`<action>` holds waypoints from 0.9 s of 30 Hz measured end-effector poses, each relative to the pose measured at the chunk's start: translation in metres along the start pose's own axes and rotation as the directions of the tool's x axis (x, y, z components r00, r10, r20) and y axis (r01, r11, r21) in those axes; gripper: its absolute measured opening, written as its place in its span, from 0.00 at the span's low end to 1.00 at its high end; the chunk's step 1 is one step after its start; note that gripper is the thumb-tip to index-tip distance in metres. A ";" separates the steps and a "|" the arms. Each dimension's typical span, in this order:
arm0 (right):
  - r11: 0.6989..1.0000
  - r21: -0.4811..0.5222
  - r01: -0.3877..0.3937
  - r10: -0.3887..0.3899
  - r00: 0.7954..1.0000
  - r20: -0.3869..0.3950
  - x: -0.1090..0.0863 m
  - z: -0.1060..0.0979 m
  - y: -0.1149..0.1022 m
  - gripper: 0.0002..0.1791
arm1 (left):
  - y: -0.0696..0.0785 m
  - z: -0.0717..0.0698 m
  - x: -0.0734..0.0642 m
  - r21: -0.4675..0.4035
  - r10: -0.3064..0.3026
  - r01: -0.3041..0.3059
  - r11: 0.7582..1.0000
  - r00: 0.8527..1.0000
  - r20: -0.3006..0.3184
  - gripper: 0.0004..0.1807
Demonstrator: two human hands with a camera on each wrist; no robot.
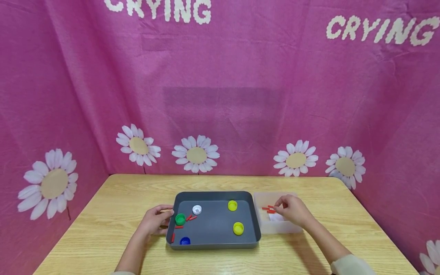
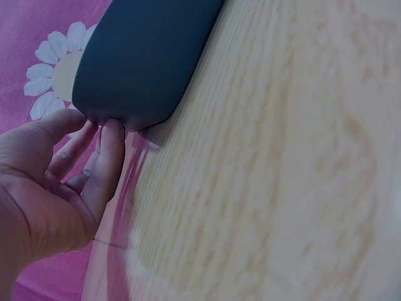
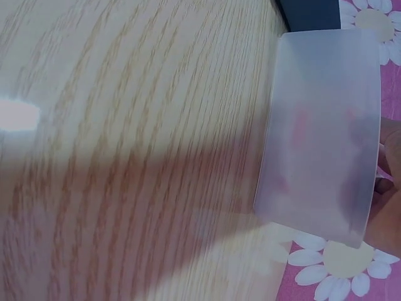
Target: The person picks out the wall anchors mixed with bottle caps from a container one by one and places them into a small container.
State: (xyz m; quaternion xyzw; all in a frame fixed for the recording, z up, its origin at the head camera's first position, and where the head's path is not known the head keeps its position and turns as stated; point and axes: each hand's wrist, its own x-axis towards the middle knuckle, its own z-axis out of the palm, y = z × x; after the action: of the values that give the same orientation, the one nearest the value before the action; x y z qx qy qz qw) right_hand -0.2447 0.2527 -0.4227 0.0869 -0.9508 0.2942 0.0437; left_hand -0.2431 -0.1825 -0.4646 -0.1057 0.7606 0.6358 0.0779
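Note:
In the head view my left hand (image 1: 156, 220) grips the left rim of a dark grey tray (image 1: 213, 246), thumb at the rim and fingers against the outer wall. My right hand (image 1: 293, 209) reaches into a translucent plastic box (image 1: 280, 228), its fingertips pinching a short red stick (image 1: 270, 206). Other red sticks (image 1: 270, 211) lie by the fingertips. Through the box wall (image 3: 319, 182) in the right wrist view, the sticks are only blurred red patches. In the tray sit a green bottle cap (image 1: 180, 219), a white cap (image 1: 197, 209), a blue cap (image 1: 185, 241) and two yellow caps (image 1: 238, 228).
Several red sticks (image 1: 189, 217) lie in the tray's left part, around the green cap. The box stands against the tray's right side on a wooden table (image 1: 103, 229). A pink cloth (image 1: 223, 114) with daisies hangs behind and at both sides.

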 end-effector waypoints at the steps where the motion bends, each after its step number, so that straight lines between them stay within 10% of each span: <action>1: 1.000 0.000 0.002 -0.002 1.000 0.003 0.000 0.000 0.001 0.02 | 0.000 0.000 0.000 0.001 0.000 0.000 1.000 1.000 0.001 0.19; 27: 0.998 -0.015 0.065 -0.064 0.997 0.039 0.001 0.003 0.003 0.02 | 0.001 0.001 0.000 -0.008 0.003 -0.003 1.000 1.000 0.006 0.19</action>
State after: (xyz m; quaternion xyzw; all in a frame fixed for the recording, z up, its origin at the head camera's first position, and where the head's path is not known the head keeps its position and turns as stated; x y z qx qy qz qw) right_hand -0.2465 0.2535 -0.4263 0.1227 -0.9505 0.2833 0.0356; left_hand -0.2437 -0.1818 -0.4641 -0.1029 0.7580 0.6392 0.0791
